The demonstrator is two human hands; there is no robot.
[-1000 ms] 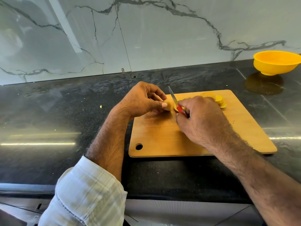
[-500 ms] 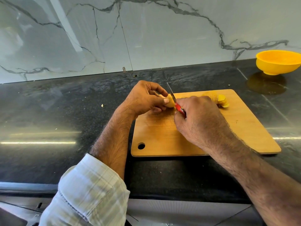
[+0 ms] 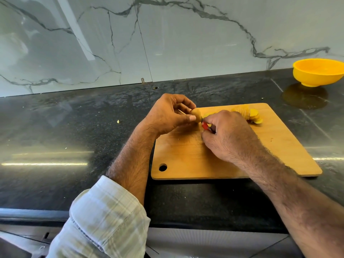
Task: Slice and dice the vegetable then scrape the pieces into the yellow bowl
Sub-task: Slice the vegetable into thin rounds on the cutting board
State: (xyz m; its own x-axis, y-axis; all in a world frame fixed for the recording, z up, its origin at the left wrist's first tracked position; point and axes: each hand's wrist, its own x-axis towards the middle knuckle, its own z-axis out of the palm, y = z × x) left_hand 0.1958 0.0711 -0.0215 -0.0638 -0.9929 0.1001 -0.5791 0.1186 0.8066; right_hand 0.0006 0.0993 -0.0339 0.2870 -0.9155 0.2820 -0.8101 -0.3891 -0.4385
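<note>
Wooden cutting board (image 3: 214,161) lies on the dark stone counter (image 3: 65,136), its hanging hole at the near left corner. Over the board's middle, the right hand (image 3: 230,135) curls round a red-handled knife (image 3: 205,126); the blade is hidden. At the board's far left edge, the left hand (image 3: 169,114) pinches the last stub of the vegetable (image 3: 197,114) between thumb and fingers, touching the knife. Cut yellow slices (image 3: 254,117) lie in a row near the board's far edge. Beyond the board's far right corner, well apart, stands the yellow bowl (image 3: 318,73), against the marble wall (image 3: 167,38).
</note>
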